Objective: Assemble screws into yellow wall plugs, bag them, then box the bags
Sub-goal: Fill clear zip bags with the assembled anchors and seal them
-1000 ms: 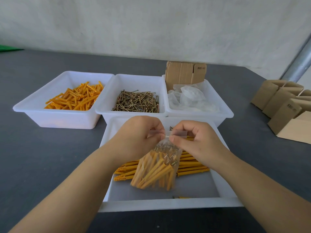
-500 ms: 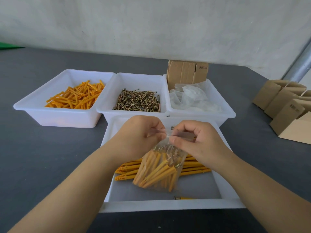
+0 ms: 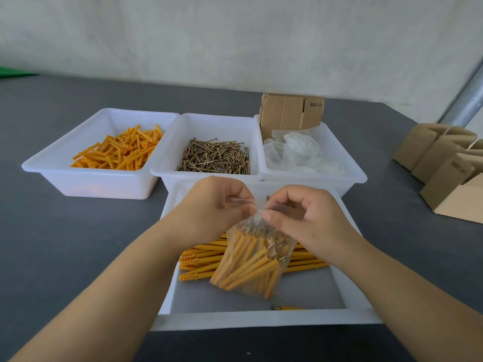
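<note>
Clear plastic bag of yellow wall plugs with screws (image 3: 254, 262) at lower centre, over near white plastic tray (image 3: 261, 319). Long axis tilted: screw heads upper right, tips lower left. Left hand (image 3: 213, 209) and right hand (image 3: 300, 218) both pinch bag mouth. Bag tilted further than half second ago.

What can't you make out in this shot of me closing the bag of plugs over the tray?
- Bag mouth, head view: the left hand and right hand pinch its top, so whether it is sealed is hidden.
- Plugs in the near tray: bag and forearms cover much of the pile.
- Print on the flat cardboard behind the bag bin: too small to read.
- Cardboard boxes on the right: cut off by the frame edge.
</note>
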Tool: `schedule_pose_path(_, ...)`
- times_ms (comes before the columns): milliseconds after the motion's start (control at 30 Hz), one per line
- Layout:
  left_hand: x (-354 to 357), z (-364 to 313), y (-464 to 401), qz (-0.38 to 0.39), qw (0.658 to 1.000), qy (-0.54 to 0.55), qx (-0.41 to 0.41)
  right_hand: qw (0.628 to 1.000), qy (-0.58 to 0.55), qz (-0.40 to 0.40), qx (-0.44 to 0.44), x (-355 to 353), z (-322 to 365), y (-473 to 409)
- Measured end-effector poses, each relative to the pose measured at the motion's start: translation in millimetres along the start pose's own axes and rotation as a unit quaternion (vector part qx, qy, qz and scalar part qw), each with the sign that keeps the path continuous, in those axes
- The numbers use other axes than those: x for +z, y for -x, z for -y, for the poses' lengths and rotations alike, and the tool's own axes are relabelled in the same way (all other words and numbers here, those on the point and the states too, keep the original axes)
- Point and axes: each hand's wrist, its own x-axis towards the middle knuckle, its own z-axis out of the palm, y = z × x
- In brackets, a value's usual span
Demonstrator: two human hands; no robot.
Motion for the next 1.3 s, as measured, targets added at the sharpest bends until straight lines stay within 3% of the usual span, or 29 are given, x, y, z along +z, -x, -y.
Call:
schedule_pose_path(333,-7,10,-1,0.010,0.972,0.225,-0.068,1.000,-0.009,0.007,0.022,-4,-4,1)
schedule_pose_path(600,-5,12,-3,0.003,0.971,0.233,-0.054,1.000,-0.001,0.003,0.002,0,-1,-1)
schedule_pose_path(800,1,8,-2,0.045,0.973,0.222,-0.035,1.000,-0.013,0.020,0.005,0,-2,-1)
schedule_pose_path(1067,5,5,-2,0.015,0.980,0.198,-0.004,0.999,-0.023,0.020,0.015,1,-3,-1)
schedule_pose_path(1300,1,7,-2,0.035,0.965,0.256,-0.043,0.999,-0.033,0.029,0.019,-1,-1,0)
